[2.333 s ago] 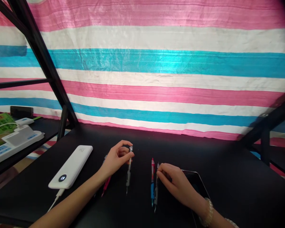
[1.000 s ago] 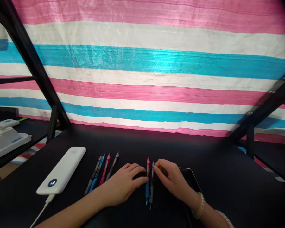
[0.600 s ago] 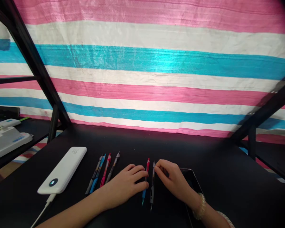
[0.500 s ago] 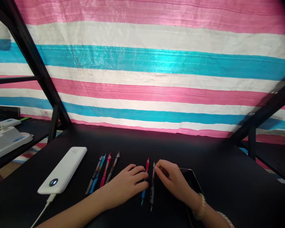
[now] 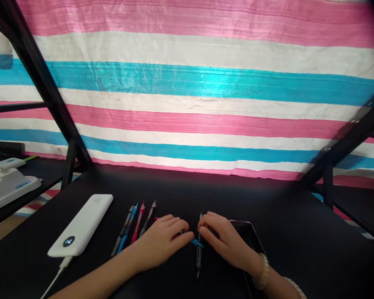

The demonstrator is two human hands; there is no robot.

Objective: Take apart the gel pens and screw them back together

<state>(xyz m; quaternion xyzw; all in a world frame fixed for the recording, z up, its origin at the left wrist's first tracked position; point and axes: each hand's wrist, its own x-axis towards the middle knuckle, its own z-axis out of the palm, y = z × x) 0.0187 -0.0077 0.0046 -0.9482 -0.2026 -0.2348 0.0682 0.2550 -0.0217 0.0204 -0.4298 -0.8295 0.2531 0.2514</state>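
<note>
My left hand (image 5: 168,238) is closed round a pen with a red end and a blue end (image 5: 197,242); its middle is hidden under the fingers. The pen is tilted sideways, and its blue end crosses over a grey pen (image 5: 198,259). Curled fingers of my right hand (image 5: 220,232) close on the upper part of that grey pen, which points toward me on the black table. Left of my left hand lies a row of pens: a grey one (image 5: 122,232), a blue one (image 5: 128,228), a red one (image 5: 138,223) and another grey one (image 5: 148,218).
A white power bank (image 5: 84,224) with a plugged-in white cable (image 5: 54,278) lies on the left of the black table (image 5: 174,187). A dark tablet-like device (image 5: 247,232) is under my right wrist. Black frame bars and a striped sheet (image 5: 187,124) stand behind.
My left hand has taken hold of the red-and-blue pen and turned it from lengthwise to sideways. My right hand has shifted slightly left, onto the grey pen.
</note>
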